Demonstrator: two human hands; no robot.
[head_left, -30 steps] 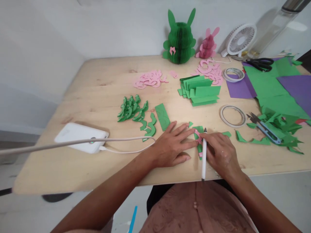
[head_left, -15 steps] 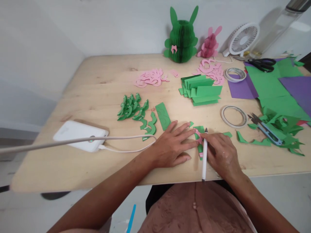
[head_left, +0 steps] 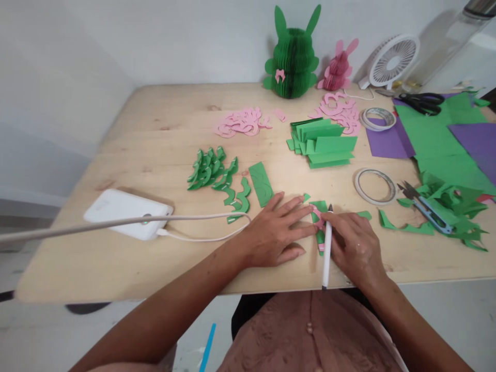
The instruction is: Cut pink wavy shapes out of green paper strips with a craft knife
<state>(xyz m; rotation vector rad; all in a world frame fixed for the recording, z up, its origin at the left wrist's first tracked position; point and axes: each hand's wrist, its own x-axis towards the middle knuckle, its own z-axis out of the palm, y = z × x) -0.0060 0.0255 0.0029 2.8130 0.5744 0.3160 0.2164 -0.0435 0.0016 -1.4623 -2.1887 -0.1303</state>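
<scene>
Near the table's front edge, my left hand (head_left: 277, 231) lies flat with fingers spread, its fingertips on a pink paper cutout (head_left: 318, 217). That cutout rests on a small green paper strip (head_left: 321, 238), partly hidden by my fingers. My right hand (head_left: 354, 245) is closed round a white pen (head_left: 327, 253), its dark tip pointing away from me and its other end toward the table edge. The right fingertips are at the cutout's right side. Just beyond my left hand lies a green paper rectangle (head_left: 261, 184) with curved outlines, beside wavy green cut pieces (head_left: 211, 173).
A white power bank (head_left: 124, 214) with a cable lies left. Pink scraps (head_left: 244, 123), folded green strips (head_left: 325, 144) and tape rolls (head_left: 375, 186) lie farther back. Blue snips (head_left: 428, 209) rest on green scraps at right. A green paper rabbit (head_left: 292, 64) and white fan (head_left: 393, 61) stand behind.
The camera view has shifted slightly. Both hands, the pen and the pink cutout keep nearly the same positions relative to each other.
</scene>
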